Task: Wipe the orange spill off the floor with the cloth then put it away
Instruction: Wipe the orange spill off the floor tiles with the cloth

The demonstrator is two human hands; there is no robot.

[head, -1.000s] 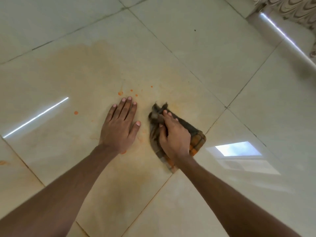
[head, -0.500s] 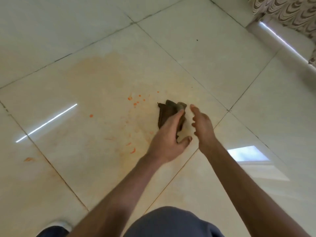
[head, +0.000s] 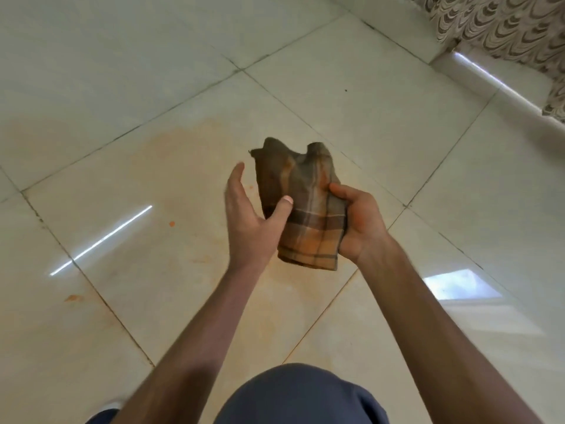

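Observation:
A brown and orange checked cloth (head: 301, 206) hangs in the air above the floor, stained orange. My right hand (head: 359, 223) grips its right edge, thumb on top. My left hand (head: 252, 218) is at the cloth's left side with fingers spread; its thumb presses on the cloth's front. On the pale tiles beneath lies a faint orange smear (head: 171, 154), with small orange drops (head: 171, 224) and a streak (head: 73, 298) to the left.
Glossy cream floor tiles (head: 351, 96) with dark grout lines fill the view. A patterned curtain (head: 495, 29) and a white skirting ledge (head: 489, 81) run along the upper right. My knee in blue-grey fabric (head: 301, 396) is at the bottom.
The cloth has come up off the floor and now hangs between both hands. My right hand has closed on it. The view has risen and my knee has come into the frame.

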